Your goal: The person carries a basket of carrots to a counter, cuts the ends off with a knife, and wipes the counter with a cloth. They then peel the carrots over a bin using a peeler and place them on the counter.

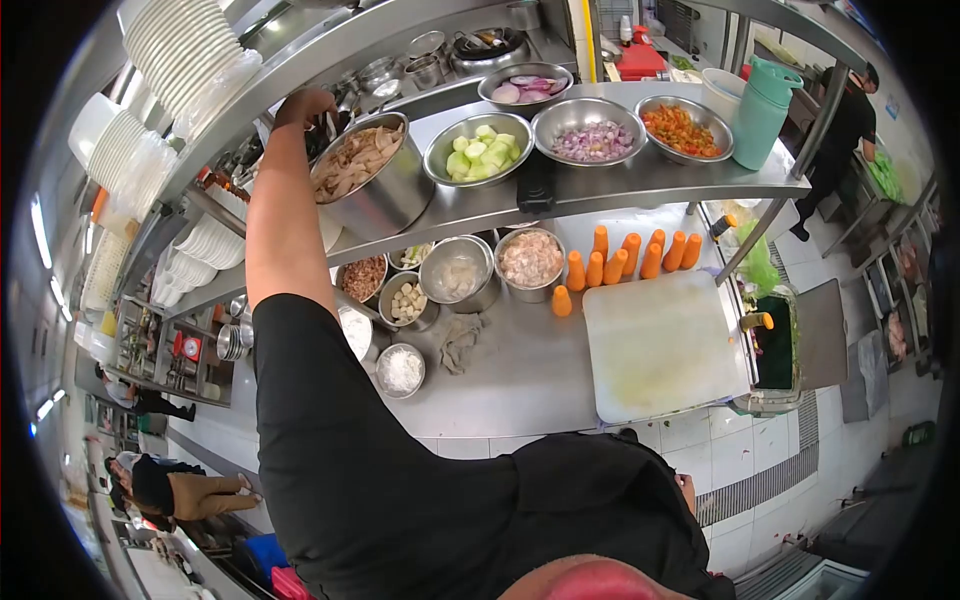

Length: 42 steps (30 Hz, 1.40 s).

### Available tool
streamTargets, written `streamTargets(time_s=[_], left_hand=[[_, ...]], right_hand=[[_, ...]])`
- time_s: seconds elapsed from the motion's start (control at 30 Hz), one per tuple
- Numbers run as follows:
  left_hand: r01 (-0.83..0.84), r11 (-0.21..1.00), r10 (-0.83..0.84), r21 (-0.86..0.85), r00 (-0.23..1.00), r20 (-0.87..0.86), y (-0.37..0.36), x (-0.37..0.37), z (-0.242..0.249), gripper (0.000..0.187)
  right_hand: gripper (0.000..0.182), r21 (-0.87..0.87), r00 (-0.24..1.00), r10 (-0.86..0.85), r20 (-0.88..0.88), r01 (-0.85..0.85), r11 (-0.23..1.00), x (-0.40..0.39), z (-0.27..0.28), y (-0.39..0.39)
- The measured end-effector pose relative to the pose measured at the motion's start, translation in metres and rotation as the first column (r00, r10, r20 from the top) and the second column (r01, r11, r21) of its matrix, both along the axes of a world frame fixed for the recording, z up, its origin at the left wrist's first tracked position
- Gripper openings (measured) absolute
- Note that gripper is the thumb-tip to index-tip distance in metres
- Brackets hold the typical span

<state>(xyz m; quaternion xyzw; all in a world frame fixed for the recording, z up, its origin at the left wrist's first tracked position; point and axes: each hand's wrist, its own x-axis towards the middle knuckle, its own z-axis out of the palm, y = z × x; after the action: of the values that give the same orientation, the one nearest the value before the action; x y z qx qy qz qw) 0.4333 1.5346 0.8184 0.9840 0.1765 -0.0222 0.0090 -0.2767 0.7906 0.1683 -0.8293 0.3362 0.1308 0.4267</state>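
The fingers of the left hand [308,105] could not be clearly made out beside the tall metal pot [385,195], so whether anything was held could not be told. Most of the right hand [686,490] was covered by the black shirt [590,490]. A container of white powder [355,332] was partly blocked by the arm. The hands of a distant worker [205,495] were too small to be discerned.

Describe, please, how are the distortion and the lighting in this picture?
Head view: fisheye distortion bends the upper steel shelf, and corners are black; head view: ceiling lights glare white at far left; head view: the left hand, beside the steel pot, looks dim and unclear.
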Motion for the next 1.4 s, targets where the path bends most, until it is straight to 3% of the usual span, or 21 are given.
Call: streamTargets(time_s=[0.07, 0.1, 0.23, 0.3, 0.37, 0.4, 0.47, 0.5, 0.57, 0.6, 0.67, 0.73, 0.77, 0.83, 0.87, 0.97, 1.03, 1.1, 1.2, 1.33, 1.4], left_hand=[[0.014, 0.961, 0.026, -0.275, 0.99, 0.14, 0.011, 0.007, -0.009, 0.024], [-0.088, 0.973, 0.114, -0.214, 0.987, 0.112, -0.014, -0.015, -0.002, 0.027], [-0.026, 0.994, 0.032, -0.106, 0.998, 0.055, -0.019, -0.021, 0.003, 0.025], [0.332, 0.941, -0.329, 0.072, 0.943, -0.039, 0.019, 0.016, 0.0, 0.022], [0.29, 0.748, -0.326, 0.597, 0.944, -0.049, -0.011, -0.005, 0.009, 0.021], [0.305, 0.748, -0.338, 0.589, 0.939, -0.057, -0.019, -0.018, 0.013, 0.021], [0.303, 0.782, -0.532, 0.544, 0.779, 0.331, -0.025, -0.042, 0.025, 0.022], [0.306, 0.78, -0.534, 0.545, 0.78, 0.326, -0.03, -0.049, 0.027, 0.022], [0.407, 0.728, -0.658, 0.552, 0.641, 0.396, -0.041, -0.068, 0.029, 0.021], [0.399, 0.731, -0.651, 0.553, 0.651, 0.39, -0.058, -0.092, 0.03, 0.021], [0.382, 0.781, -0.623, 0.494, 0.525, 0.58, -0.114, -0.153, 0.023, 0.017], [0.407, 0.706, -0.707, 0.579, 0.448, 0.547, -0.131, -0.184, 0.016, 0.013], [0.433, 0.667, -0.745, 0.606, 0.375, 0.552, -0.141, -0.199, 0.013, 0.011], [0.453, 0.628, -0.776, 0.633, 0.307, 0.551, -0.16, -0.231, 0.003, 0.01], [0.491, 0.624, -0.773, 0.608, 0.273, 0.573, -0.17, -0.247, -0.003, 0.012], [0.519, 0.608, -0.769, 0.6, 0.196, 0.609, -0.194, -0.287, -0.013, 0.013], [0.511, 0.604, -0.762, 0.612, 0.145, 0.631, -0.206, -0.313, -0.024, 0.012], [0.454, 0.646, -0.694, 0.613, 0.017, 0.719, -0.216, -0.34, -0.031, 0.01], [0.434, 0.688, -0.631, 0.582, -0.04, 0.775, -0.221, -0.388, -0.053, 0.012], [0.514, 0.722, -0.52, 0.463, -0.039, 0.854, -0.211, -0.446, -0.12, 0.016], [0.597, 0.751, -0.376, 0.284, 0.032, 0.926, -0.215, -0.472, -0.165, 0.02]], right_hand=[[0.04, -0.006, 0.998, 0.055, 0.014, -0.055, 0.998, 0.007, -0.003, -0.003], [0.04, -0.008, 0.998, 0.053, 0.018, -0.053, 0.999, 0.011, -0.002, -0.003], [0.037, -0.061, 0.994, 0.107, 0.017, -0.106, 0.993, 0.028, 0.005, -0.005], [0.036, -0.068, 0.993, 0.114, 0.022, -0.113, 0.991, 0.023, -0.001, -0.004], [0.035, -0.106, 0.99, 0.135, 0.043, -0.13, 0.986, 0.023, -0.003, -0.006], [0.035, -0.11, 0.992, 0.123, 0.032, -0.119, 0.987, 0.023, 0.003, -0.007], [0.035, -0.075, 0.996, 0.093, -0.014, -0.094, 0.993, 0.029, 0.01, -0.001], [0.035, -0.052, 0.996, 0.09, 0.0, -0.089, 0.995, 0.03, 0.01, 0.0], [0.034, -0.039, 0.995, 0.103, 0.011, -0.103, 0.994, 0.034, 0.006, 0.002], [0.034, -0.03, 0.993, 0.116, 0.027, -0.115, 0.993, 0.038, 0.004, 0.002], [0.032, -0.044, 0.989, 0.144, 0.008, -0.144, 0.989, 0.044, -0.007, -0.001], [0.026, -0.275, 0.954, 0.274, 0.123, -0.233, 0.933, 0.054, -0.006, -0.001], [0.026, -0.272, 0.956, 0.269, 0.119, -0.229, 0.935, 0.06, -0.001, 0.0], [0.02, -0.411, 0.819, 0.32, 0.477, -0.114, 0.904, 0.091, 0.063, 0.025], [0.02, -0.467, 0.736, 0.429, 0.524, -0.173, 0.867, 0.107, 0.089, 0.033], [0.024, -0.57, 0.428, 0.64, 0.638, -0.297, 0.766, 0.184, 0.2, 0.086], [0.026, -0.62, 0.197, 0.666, 0.72, -0.248, 0.744, 0.24, 0.283, 0.134], [0.026, -0.64, -0.007, 0.648, 0.762, -0.165, 0.751, 0.289, 0.354, 0.175], [0.023, -0.663, -0.192, 0.656, 0.73, 0.037, 0.748, 0.357, 0.42, 0.226], [0.022, -0.697, -0.227, 0.691, 0.687, 0.064, 0.714, 0.411, 0.443, 0.264], [0.02, -0.763, -0.172, 0.773, 0.61, 0.135, 0.632, 0.432, 0.434, 0.268]])
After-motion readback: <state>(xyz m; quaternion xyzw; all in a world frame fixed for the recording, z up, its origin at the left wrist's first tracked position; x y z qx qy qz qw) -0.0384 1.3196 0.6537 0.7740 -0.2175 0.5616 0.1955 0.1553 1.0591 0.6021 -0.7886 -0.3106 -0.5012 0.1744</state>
